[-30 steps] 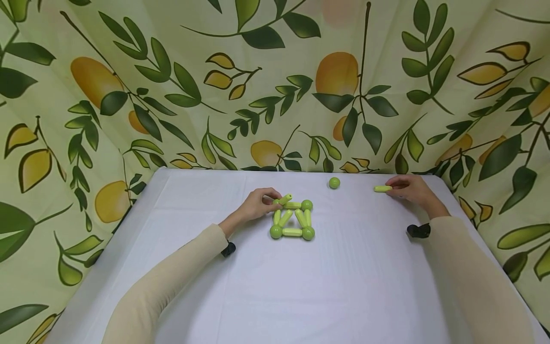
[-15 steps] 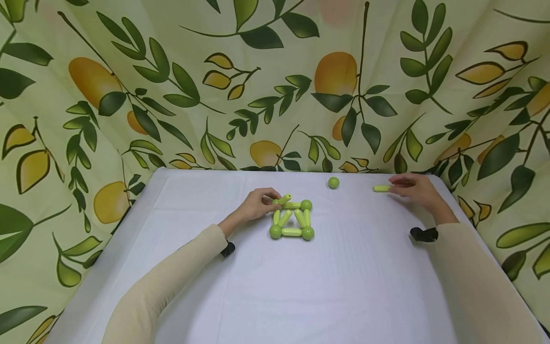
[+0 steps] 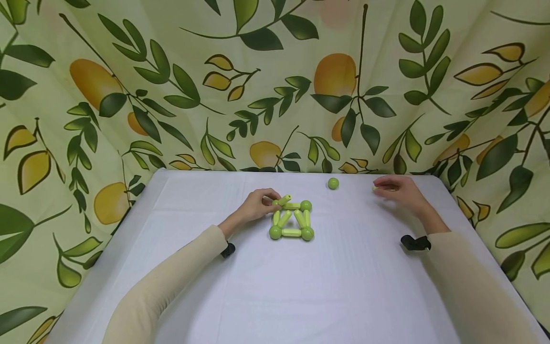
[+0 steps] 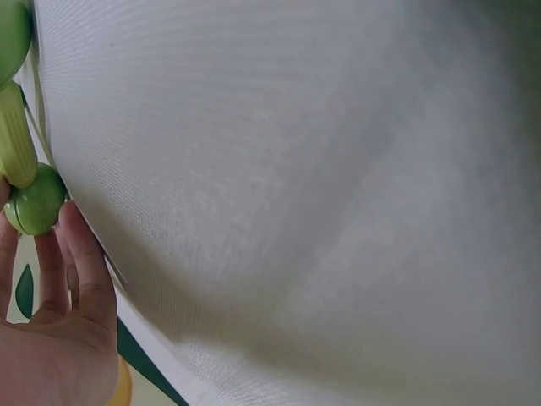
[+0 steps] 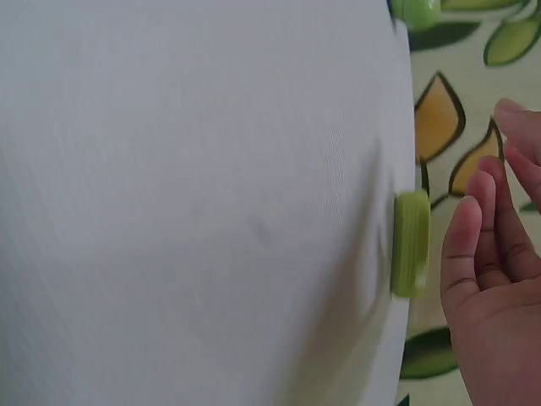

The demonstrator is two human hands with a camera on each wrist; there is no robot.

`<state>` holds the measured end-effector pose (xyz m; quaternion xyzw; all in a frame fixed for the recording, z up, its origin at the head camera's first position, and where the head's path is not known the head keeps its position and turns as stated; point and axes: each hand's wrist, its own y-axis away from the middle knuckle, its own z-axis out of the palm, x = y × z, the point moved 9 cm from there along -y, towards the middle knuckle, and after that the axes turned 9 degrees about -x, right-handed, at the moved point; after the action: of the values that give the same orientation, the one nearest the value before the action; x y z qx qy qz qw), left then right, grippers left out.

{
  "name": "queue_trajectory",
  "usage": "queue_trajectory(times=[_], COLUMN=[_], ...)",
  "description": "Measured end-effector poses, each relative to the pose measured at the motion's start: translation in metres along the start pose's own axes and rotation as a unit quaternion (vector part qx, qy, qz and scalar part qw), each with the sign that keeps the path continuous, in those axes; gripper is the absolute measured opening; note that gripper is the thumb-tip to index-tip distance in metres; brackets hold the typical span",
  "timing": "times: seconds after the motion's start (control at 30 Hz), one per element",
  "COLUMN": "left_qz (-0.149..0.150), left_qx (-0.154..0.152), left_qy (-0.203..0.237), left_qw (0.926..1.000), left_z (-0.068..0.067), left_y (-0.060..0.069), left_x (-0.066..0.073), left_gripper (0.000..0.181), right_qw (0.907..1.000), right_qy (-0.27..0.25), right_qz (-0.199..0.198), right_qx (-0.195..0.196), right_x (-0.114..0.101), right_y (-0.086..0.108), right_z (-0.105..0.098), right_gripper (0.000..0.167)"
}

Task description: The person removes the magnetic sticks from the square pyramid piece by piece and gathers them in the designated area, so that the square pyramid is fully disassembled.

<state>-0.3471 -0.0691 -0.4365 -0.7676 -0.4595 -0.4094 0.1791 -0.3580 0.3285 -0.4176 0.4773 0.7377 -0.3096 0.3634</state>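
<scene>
On the white table a square of green balls and light green rods (image 3: 291,232) lies flat, with two slanted rods inside it. The left hand (image 3: 256,204) grips the ball at its far left corner, where another rod (image 3: 285,199) sticks up at a slant. In the left wrist view the fingers surround that ball (image 4: 38,201). At the far right the right hand (image 3: 400,192) hovers over a loose rod, mostly hidden by it. The right wrist view shows this rod (image 5: 411,244) lying beside the right hand (image 5: 499,271), apart from its relaxed fingers.
A loose green ball (image 3: 333,183) lies near the table's far edge, between the square and the right hand. Behind the table (image 3: 326,286) hangs a curtain (image 3: 275,62) patterned with leaves and fruit. Black wrist cameras are strapped at both wrists.
The right hand first drew back right from the loose rod, then came left over it, covering most of it. The left hand and the square have stayed in place.
</scene>
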Motion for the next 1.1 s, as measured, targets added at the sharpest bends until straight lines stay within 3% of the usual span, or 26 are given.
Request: queue_trajectory(times=[0.2,0.4,0.57,0.87,1.1], left_qz=[0.006,0.01,0.011,0.011,0.025], left_qx=[0.004,0.002,0.004,0.007,0.001], left_qy=[-0.005,-0.009,-0.007,0.0,0.012], left_qw=[1.0,0.9999,0.9999,0.9999,0.9996], left_z=[-0.001,0.0,0.0,0.0,0.001], left_y=[0.0,-0.001,-0.001,-0.003,-0.004], left_x=[0.001,0.0,-0.001,-0.003,0.001], left_gripper=[0.019,0.02,0.02,0.02,0.02], right_qw=[0.9989,0.9963,0.9937,0.9882,0.9862], right_qy=[-0.018,-0.043,-0.058,-0.076,-0.069], right_qz=[-0.009,-0.04,-0.042,-0.053,-0.068], right_qx=[-0.042,-0.064,-0.086,-0.122,-0.134], right_x=[-0.016,-0.035,-0.048,-0.058,-0.066], right_y=[-0.007,-0.013,-0.021,-0.041,-0.048], right_z=[0.031,0.056,0.077,0.115,0.131], right_gripper=[0.035,0.032,0.032,0.03,0.028])
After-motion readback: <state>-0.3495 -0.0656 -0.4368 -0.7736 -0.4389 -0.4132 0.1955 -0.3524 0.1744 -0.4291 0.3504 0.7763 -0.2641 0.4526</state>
